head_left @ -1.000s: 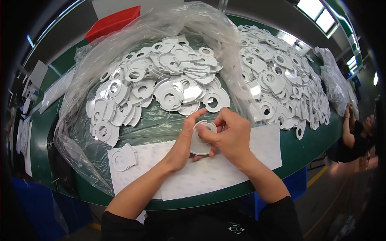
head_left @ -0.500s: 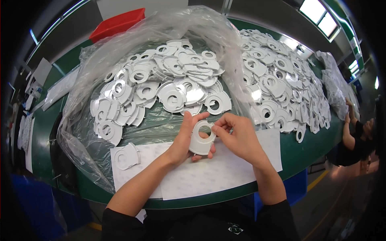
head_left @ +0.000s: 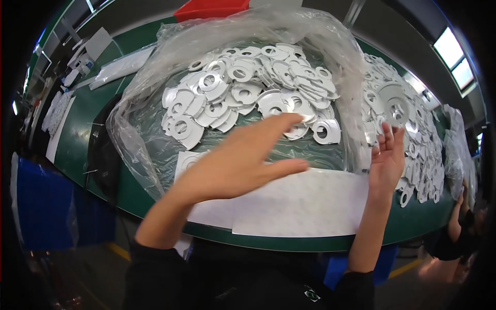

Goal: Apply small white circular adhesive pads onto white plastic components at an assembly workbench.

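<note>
My left hand (head_left: 235,160) hovers over the white sheet (head_left: 305,204), smeared by motion. Its thumb and fingers are stretched apart with nothing between them. Farther right, my right hand (head_left: 387,163) is raised by the sheet's right end, palm showing and fingers loosely parted. Just beyond its fingertips a blurred white plastic part with a round hole (head_left: 395,103) shows large against the right-hand pile, seemingly in the air. Behind my left hand lies a heap of similar white plates (head_left: 243,93) on clear plastic film. One white part (head_left: 187,161) at the sheet's left end is partly hidden by that hand.
A crumpled clear plastic bag (head_left: 330,31) rings the left heap. To the right spreads a second pile of white parts (head_left: 421,165). A red bin (head_left: 212,8) stands at the back of the green table (head_left: 77,144). Another person's arm (head_left: 454,222) is at far right.
The white part has left my two hands and is now over toward the right pile. My right hand moved right, my left swung up and opened. The view has shifted left.
</note>
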A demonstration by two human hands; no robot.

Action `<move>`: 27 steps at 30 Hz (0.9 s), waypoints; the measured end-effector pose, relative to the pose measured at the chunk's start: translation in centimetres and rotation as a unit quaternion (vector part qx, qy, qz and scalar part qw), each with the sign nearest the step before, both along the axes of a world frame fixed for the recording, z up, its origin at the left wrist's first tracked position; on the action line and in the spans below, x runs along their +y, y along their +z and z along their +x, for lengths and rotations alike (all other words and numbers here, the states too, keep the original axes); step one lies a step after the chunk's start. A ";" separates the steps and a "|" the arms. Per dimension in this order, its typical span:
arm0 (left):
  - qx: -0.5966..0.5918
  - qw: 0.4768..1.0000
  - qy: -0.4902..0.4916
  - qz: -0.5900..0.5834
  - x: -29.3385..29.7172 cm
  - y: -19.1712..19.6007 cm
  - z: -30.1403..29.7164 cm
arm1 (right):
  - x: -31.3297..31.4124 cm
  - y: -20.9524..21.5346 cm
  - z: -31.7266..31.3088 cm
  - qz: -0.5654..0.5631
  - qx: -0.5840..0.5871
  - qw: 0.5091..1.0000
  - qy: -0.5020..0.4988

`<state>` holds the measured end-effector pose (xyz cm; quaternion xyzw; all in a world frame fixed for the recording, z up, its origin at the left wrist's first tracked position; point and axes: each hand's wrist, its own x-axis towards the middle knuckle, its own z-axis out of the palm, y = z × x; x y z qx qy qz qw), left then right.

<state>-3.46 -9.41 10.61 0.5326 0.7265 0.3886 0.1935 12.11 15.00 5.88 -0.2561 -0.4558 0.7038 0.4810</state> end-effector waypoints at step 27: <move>0.062 0.986 0.102 0.118 -2.4 -2.2 -2.4 | -9.5 -1.4 -1.9 0.507 -0.316 0.645 0.477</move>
